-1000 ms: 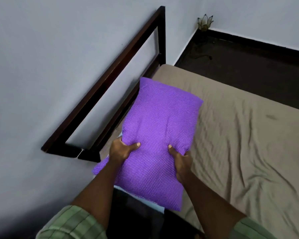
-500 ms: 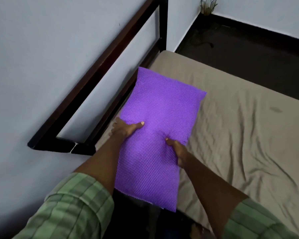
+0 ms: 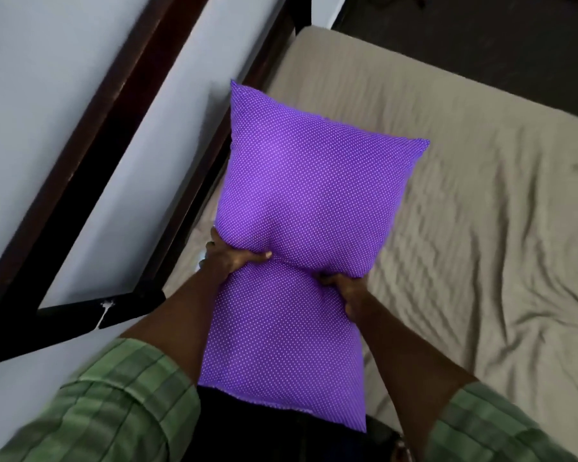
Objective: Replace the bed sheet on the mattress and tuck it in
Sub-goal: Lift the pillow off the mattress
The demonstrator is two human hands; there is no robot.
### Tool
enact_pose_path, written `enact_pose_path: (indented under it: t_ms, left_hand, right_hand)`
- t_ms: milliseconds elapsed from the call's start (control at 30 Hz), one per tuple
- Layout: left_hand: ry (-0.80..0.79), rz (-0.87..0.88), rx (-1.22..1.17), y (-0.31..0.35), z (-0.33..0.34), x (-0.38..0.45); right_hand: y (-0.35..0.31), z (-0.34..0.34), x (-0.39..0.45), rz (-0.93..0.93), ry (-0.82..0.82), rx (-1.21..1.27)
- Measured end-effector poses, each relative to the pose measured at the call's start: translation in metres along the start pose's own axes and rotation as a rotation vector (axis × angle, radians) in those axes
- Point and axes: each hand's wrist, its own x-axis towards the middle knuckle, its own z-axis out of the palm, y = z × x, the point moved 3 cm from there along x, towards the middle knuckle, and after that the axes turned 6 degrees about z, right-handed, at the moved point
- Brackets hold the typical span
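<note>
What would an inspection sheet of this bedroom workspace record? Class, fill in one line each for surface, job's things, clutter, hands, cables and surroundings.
Surface: mattress covered by a wrinkled beige sheet.
Job's things: purple dotted pillow held above the head end, squeezed at its middle.
Clutter: nothing seen.
Hands: left hand and right hand both grip the pillow.
Cables: nothing seen.
Surroundings: dark wooden headboard against a pale wall; dark floor beyond.

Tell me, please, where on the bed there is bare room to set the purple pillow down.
The wrinkled sheet right of the pillow lies bare to the floor-side edge. The strip between pillow and headboard is narrow and crowded, where the left hand grips.
</note>
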Motion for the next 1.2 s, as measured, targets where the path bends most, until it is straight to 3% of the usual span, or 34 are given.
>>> enact_pose_path:
  t_ms: [267,433,567,733,867,967,1200]
  left_hand:
    - [0.051,0.118,-0.165,0.011,0.001,-0.037]
    - [0.055,0.324,-0.202,0.024,0.031,-0.087]
    - [0.023,0.390,-0.245,0.062,0.080,-0.180]
    - [-0.069,0.534,-0.289,0.131,0.160,-0.365]
    - [-0.175,0.607,-0.310,0.171,0.237,-0.472]
    - [-0.278,0.663,-0.301,0.200,0.303,-0.522]
    - [-0.493,0.774,-0.270,0.262,0.454,-0.652]
  right_hand:
    - [-0.009,-0.032,-0.070,-0.013,-0.103,0.074]
    - [-0.003,-0.108,-0.122,-0.145,-0.133,0.097]
    - [-0.011,-0.206,-0.192,-0.231,-0.164,0.154]
    - [-0.012,-0.358,-0.311,-0.314,-0.111,0.173]
    - [-0.006,-0.489,-0.342,-0.380,-0.034,0.183]
    - [0.001,-0.595,-0.318,-0.431,0.003,0.231]
    - [0.013,-0.753,-0.419,-0.442,0.210,0.363]
